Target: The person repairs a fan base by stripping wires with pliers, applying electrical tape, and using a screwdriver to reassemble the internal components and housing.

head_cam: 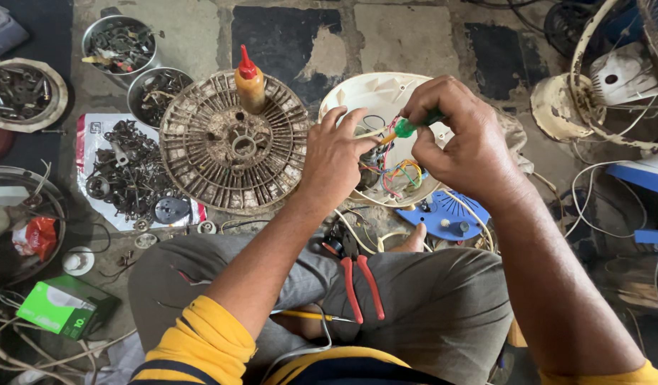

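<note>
1. Red-handled pliers (363, 285) are lying on the person's grey trousers at the lower middle of the frame, with a thin yellow-handled tool (307, 314) just beside them.
2. Left of the lap, a green box (58, 306) is sitting on the floor at the lower left among loose cords.
3. Moving up to the centre, the left hand (335, 158) is resting on the rim of the cream housing (372, 93), its grip spread and its fingertips touching the edge near the wiring.
4. Just right of it, the right hand (463, 139) is pinching the green handle of a screwdriver (402, 129), its tip pointing down into the coloured wires (397, 175) inside the housing.
5. A blue plastic part (446, 214) is lying below the housing, touching its lower edge.
6. Left of centre, a dusty round grille (233, 142) is lying flat, and an orange squeeze bottle (250, 82) with a red cap is standing upright on it.
7. Farther left, a sheet (90, 139) is carrying a heap of small metal parts.
8. At the upper left, two metal bowls (121, 46) are holding scrap hardware.
9. At the upper right, a worn fan (607, 85) is standing well apart.
</note>
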